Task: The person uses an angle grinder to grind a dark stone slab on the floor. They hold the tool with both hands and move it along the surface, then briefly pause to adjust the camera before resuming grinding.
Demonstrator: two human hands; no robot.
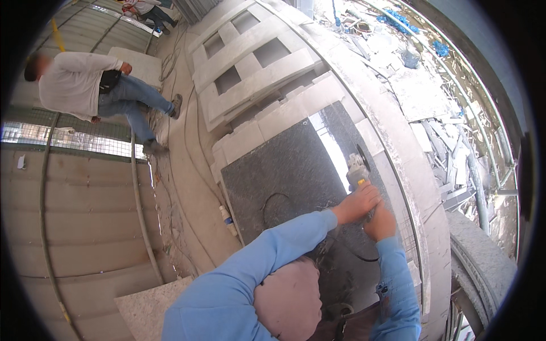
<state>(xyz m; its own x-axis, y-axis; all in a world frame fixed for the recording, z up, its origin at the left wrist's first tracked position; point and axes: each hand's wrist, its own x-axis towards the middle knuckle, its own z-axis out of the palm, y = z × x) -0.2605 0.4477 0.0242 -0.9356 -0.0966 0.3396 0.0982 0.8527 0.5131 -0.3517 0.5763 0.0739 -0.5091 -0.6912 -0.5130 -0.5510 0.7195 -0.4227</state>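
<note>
My left hand (359, 203) is closed around the grey body of an angle grinder (357, 172), near its yellow patch. Just behind it, my right hand (380, 221) grips the rear of the same tool. The grinder's dark disc (363, 158) is at the right part of a dark grey stone slab (273, 165); whether it touches the stone I cannot tell. A bright glossy strip (329, 142) crosses the slab beside the tool. Part of a black cable (364, 259) curves over the slab below my hands. Both my sleeves are light blue.
Pale slabs with square openings (244, 57) lie beyond the dark slab. A bottle (228, 220) stands by its left edge. Cables (196, 122) run along the floor. Stone offcuts (446, 148) and rubble lie at right. Another person (85, 79) walks at left.
</note>
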